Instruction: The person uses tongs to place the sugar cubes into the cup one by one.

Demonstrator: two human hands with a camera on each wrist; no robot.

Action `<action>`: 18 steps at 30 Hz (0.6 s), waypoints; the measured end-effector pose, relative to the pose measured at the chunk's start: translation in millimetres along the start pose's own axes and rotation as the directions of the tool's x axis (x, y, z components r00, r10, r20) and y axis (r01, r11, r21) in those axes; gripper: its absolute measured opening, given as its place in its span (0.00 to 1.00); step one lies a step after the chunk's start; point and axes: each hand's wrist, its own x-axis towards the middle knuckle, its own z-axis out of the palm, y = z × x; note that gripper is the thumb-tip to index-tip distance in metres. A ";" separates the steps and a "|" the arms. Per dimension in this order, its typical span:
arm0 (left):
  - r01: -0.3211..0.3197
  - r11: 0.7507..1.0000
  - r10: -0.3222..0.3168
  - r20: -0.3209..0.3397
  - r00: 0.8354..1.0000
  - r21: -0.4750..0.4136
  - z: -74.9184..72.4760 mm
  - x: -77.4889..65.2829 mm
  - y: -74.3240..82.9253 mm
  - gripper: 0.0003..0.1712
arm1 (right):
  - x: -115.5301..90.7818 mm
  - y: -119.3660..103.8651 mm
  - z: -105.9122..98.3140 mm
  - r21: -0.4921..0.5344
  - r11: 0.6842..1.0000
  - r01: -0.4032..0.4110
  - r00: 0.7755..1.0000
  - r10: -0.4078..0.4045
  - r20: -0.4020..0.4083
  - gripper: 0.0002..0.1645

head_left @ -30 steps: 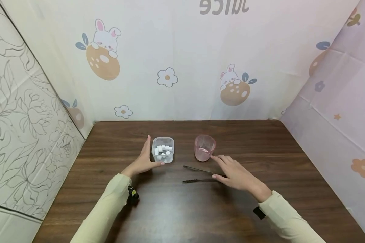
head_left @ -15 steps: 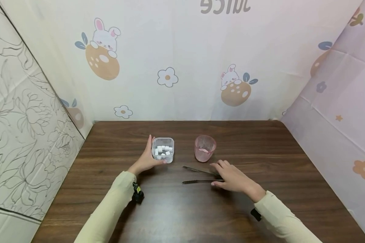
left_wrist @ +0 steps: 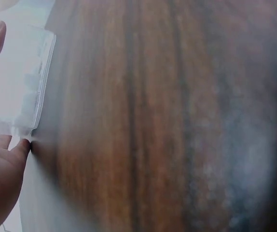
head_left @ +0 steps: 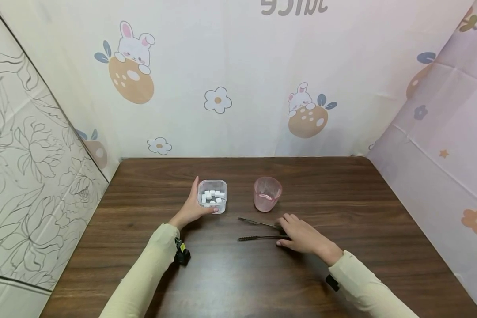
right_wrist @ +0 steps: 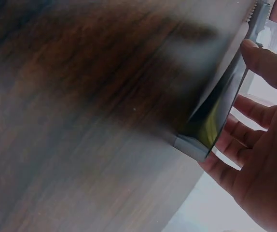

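1. Dark metal tongs with two long slim arms (head_left: pixel 258 237) lie across the middle of the brown wood-grain table (head_left: pixel 222 278), nearer the person than the cup. Their long axis runs roughly left to right, with the ridged tips pointing left and the folded end to the right.
2. Both arms are spread: the near one runs almost level across the head view, while the far one slants toward it on the right, so the gap is widest at the tips.
3. At the folded end, the right hand (head_left: pixel 303 235) grasps the tongs, thumb on one side and fingers on the other. Whether they touch the wood along their whole length, I cannot tell.
4. Clear, square, open-topped plastic box (head_left: pixel 221 209): upright, beyond the tips and to their left. Small white cubes (head_left: pixel 208 194) lie loosely scattered inside it.
5. Around the box's left side, the left hand (head_left: pixel 191 209) holds it, thumb across the near wall.
6. Translucent pink tapered cup (head_left: pixel 265 201): upright, mouth upward, right of the box and well apart from it. A pale curved gleam shows low inside; whether that is liquid, I cannot tell.
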 end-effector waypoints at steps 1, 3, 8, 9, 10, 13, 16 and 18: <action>0.009 1.000 -0.009 0.003 1.000 0.001 -0.2 -0.4 0.4 0.72 | 0.0 0.0 1.1 -0.002 1.000 0.000 1.000 0.000 0.000 0.27; 0.029 1.000 -0.029 0.009 1.000 -0.009 -0.2 -0.9 1.6 0.71 | 0.0 -0.1 2.5 -0.010 1.000 0.002 1.000 -0.002 -0.004 0.27; 0.046 0.997 -0.043 0.034 0.998 -0.069 -0.3 -1.0 2.7 0.69 | 0.5 0.5 5.1 -0.043 0.999 0.021 0.999 -0.023 -0.032 0.25; 0.041 0.995 -0.038 0.040 0.998 -0.087 -0.1 -0.8 2.3 0.68 | 0.7 0.7 5.7 -0.050 0.998 0.025 0.999 -0.027 -0.038 0.24; 0.035 0.994 -0.031 0.047 0.998 -0.105 -0.2 -0.6 1.6 0.66 | 1.0 0.9 6.3 -0.055 0.998 0.028 0.999 -0.031 -0.044 0.23; 0.012 0.989 -0.002 0.065 0.998 -0.149 -0.1 0.1 -0.1 0.63 | 2.4 1.6 8.4 -0.067 0.997 0.033 0.998 -0.037 -0.057 0.21; -0.012 0.983 0.029 0.088 0.996 -0.182 -0.9 0.1 1.3 0.60 | 3.6 2.2 10.5 -0.082 0.996 0.033 0.997 -0.039 -0.071 0.18; -0.032 0.980 0.053 0.104 0.993 -0.197 -2.3 -1.9 7.6 0.58 | 4.2 2.5 11.8 -0.088 0.996 0.030 0.996 -0.037 -0.079 0.17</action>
